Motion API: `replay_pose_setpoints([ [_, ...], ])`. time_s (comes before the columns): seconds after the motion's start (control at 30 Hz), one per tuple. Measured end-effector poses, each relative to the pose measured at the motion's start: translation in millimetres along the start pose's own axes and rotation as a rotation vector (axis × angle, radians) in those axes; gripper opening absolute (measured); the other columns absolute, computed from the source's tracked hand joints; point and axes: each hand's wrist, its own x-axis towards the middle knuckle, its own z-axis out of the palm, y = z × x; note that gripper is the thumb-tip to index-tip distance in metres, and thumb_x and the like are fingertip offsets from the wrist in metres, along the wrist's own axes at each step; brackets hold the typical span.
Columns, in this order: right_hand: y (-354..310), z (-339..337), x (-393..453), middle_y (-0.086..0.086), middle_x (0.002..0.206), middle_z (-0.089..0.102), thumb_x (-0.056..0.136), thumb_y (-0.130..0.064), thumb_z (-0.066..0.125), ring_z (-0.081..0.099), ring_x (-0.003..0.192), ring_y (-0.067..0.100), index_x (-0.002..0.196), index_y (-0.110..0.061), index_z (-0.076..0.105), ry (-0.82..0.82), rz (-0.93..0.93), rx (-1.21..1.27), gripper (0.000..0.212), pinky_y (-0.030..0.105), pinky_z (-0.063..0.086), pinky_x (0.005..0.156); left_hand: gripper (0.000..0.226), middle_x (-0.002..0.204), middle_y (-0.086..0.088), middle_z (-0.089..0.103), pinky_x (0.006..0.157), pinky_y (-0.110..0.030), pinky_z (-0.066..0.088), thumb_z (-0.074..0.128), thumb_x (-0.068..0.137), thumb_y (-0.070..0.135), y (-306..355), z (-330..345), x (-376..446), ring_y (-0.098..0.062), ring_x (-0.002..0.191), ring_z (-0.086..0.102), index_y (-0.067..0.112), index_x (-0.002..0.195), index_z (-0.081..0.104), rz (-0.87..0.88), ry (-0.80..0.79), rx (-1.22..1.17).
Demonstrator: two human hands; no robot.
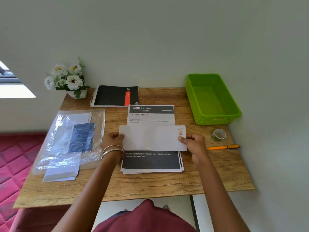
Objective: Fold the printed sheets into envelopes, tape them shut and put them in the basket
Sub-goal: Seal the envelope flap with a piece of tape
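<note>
Printed sheets (151, 162) lie in a short stack at the middle of the wooden surface (150, 183), squared toward the person, presumably so the next one can be drawn without reaching. A folded white sheet (150, 138) is held flat across the top of the stack, long edges running left to right, and hides the middle of the uppermost page. It is pinched at its left end by the left hand (113, 139), fingers curled over the edge, and at its right end by the right hand (194, 143), thumb laid on top. Each grip is closed on the paper; nothing else is held. A grip at both ends probably keeps the fold aligned while the crease is set or the next flap is brought over.

A small red mark sits near the sheet's upper right corner; its nature cannot be read.

The tape roll (218, 135) and an orange pen (223, 147) are placed just right of the right hand, within easy reach for sealing. The green basket (215, 120) stands at the far right corner, apparently with nothing in it yet, so the task is judged to be at an early stage.
</note>
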Motion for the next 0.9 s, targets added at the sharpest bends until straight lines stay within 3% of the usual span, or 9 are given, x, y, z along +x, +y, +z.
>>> replay_pose_setpoints([
  [0.13, -10, -14, -11, 0.007, 0.098, 0.072, 0.084, -0.011, 0.070, 0.068, 0.088, 0.018, 0.090, -0.013, 0.068, -0.091, -0.054, 0.129, 0.007, 0.035, 0.056, 0.080, 0.009, 0.092, -0.008, 0.068, 0.084, -0.043, 0.053, 0.062, 0.085, 0.026, 24, -2, -4, -0.028, 0.082, 0.063, 0.018, 0.083, 0.065, 0.039, -0.069, -0.138],
  [0.33, -43, -52, -21, 0.003, 0.093, 0.074, 0.088, -0.016, 0.063, 0.069, 0.082, 0.014, 0.103, -0.015, 0.066, -0.138, -0.212, 0.194, 0.015, 0.030, 0.055, 0.065, 0.010, 0.092, -0.001, 0.066, 0.068, -0.029, 0.052, 0.060, 0.088, 0.026, 83, -3, -26, -0.019, 0.080, 0.064, 0.019, 0.094, 0.065, 0.262, -0.222, -0.212],
  [0.47, -64, -82, -20, -0.002, 0.081, 0.075, 0.087, -0.007, 0.063, 0.071, 0.074, 0.012, 0.098, -0.010, 0.067, -0.037, -0.283, 0.246, 0.013, 0.027, 0.058, 0.060, 0.022, 0.097, -0.002, 0.066, 0.072, -0.032, 0.057, 0.062, 0.087, 0.018, 123, 20, -33, -0.018, 0.086, 0.064, 0.013, 0.108, 0.064, 0.333, -0.329, -0.370],
  [0.57, -75, -103, -12, -0.002, 0.080, 0.075, 0.085, -0.007, 0.065, 0.071, 0.075, 0.013, 0.095, -0.009, 0.068, 0.103, -0.308, 0.371, 0.011, 0.032, 0.058, 0.062, 0.025, 0.099, -0.003, 0.067, 0.074, -0.032, 0.057, 0.060, 0.089, 0.020, 148, 49, -42, -0.019, 0.088, 0.066, 0.014, 0.114, 0.061, 0.329, -0.445, -0.419],
  [0.7, -80, -116, 9, 0.009, 0.090, 0.071, 0.086, -0.006, 0.066, 0.067, 0.077, 0.018, 0.090, -0.009, 0.068, 0.299, -0.253, 0.553, 0.006, 0.036, 0.053, 0.066, 0.007, 0.088, 0.001, 0.070, 0.080, -0.036, 0.055, 0.062, 0.088, 0.019, 155, 94, -57, -0.017, 0.081, 0.067, 0.021, 0.093, 0.067, 0.391, -0.545, -0.314],
  [0.83, -83, -112, 32, 0.011, 0.092, 0.066, 0.091, -0.003, 0.059, 0.065, 0.076, 0.018, 0.089, -0.007, 0.063, 0.369, -0.196, 0.633, 0.005, 0.027, 0.057, 0.052, 0.009, 0.083, 0.000, 0.067, 0.079, -0.032, 0.049, 0.064, 0.085, 0.012, 148, 133, -70, -0.014, 0.078, 0.062, 0.014, 0.092, 0.069, 0.468, -0.601, -0.190],
  [0.9, -82, -111, 42, 0.016, 0.098, 0.065, 0.093, -0.002, 0.056, 0.066, 0.078, 0.021, 0.098, 0.000, 0.060, 0.345, -0.173, 0.624, 0.008, 0.030, 0.059, 0.055, 0.012, 0.090, 0.000, 0.068, 0.083, -0.030, 0.049, 0.065, 0.084, 0.011, 140, 147, -76, -0.015, 0.085, 0.063, 0.016, 0.095, 0.069, 0.554, -0.620, -0.089],
])
